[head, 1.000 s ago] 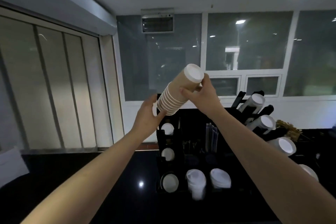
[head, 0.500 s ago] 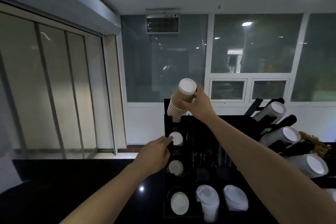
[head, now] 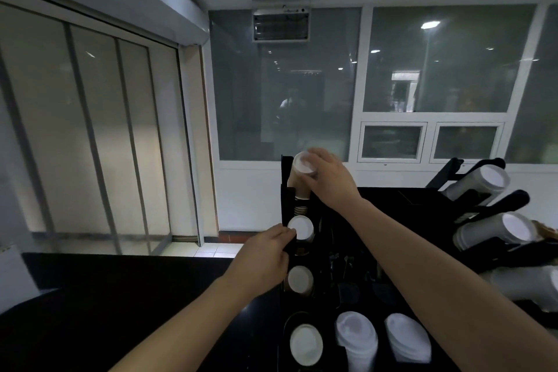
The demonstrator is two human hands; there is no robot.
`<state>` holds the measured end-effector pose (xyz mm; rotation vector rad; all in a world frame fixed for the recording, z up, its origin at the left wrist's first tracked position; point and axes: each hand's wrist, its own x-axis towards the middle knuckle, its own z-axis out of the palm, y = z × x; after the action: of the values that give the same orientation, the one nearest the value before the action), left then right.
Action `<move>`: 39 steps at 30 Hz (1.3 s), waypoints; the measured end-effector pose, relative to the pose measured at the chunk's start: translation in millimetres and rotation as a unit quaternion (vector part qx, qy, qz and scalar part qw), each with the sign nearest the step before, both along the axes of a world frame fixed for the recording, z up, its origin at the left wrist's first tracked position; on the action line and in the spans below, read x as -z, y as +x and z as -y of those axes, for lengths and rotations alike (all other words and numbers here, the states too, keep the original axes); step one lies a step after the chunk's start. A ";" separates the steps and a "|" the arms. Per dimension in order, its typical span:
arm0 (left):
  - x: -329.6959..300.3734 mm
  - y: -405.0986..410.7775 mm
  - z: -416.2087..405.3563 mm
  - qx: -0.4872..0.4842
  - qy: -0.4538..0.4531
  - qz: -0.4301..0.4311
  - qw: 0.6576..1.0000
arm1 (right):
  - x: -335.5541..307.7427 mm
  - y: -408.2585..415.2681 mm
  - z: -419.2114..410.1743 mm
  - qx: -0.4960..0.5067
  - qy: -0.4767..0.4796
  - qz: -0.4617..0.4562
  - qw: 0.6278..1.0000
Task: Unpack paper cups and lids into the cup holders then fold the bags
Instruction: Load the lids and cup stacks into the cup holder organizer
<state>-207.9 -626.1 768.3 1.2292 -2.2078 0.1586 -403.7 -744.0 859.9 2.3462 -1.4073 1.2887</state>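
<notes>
Brown cup stack (head: 299, 181) gripped by right hand (head: 327, 180); left hand (head: 265, 260) grips black holder (head: 285, 251).

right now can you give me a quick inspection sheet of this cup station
surface: dark glossy counter, with light reflections.
job's things: brown cup stack going upside down into the top slot of the black cup holder; three more cup bottoms show in the slots below; two lid stacks at the front.
clutter: angled rack of white cup stacks on the right.
grippers: right hand grips the cup stack near its top; left hand holds the holder's left edge by the second slot.
cables: nothing seen.
surroundings: glass partition, sliding panels on the left, ceiling spotlights. No bags in view.
</notes>
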 end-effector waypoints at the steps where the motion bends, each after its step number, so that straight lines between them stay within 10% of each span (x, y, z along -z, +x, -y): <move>1: -0.1 0.0 0.7 -0.002 -0.002 -0.003 1.000 | 0.9 1.3 1.2 -0.002 -0.005 -0.009 1.000; 19: 6.9 -33.1 -41.0 -0.026 -0.076 -0.036 0.996 | 19.2 -50.2 -93.5 0.021 0.100 -0.023 0.995; 30: 51.2 -190.4 -153.4 0.206 -0.038 -0.035 0.977 | 95.8 -234.6 -274.4 0.092 0.186 0.009 0.978; 39: 165.6 -289.7 -199.9 0.156 0.303 -0.039 0.939 | 218.4 -313.5 -356.4 0.085 0.378 0.018 0.922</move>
<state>-497.6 -426.2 602.6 1.1235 -2.4256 -0.7355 -717.2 -387.6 641.4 2.5138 -2.3938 0.8235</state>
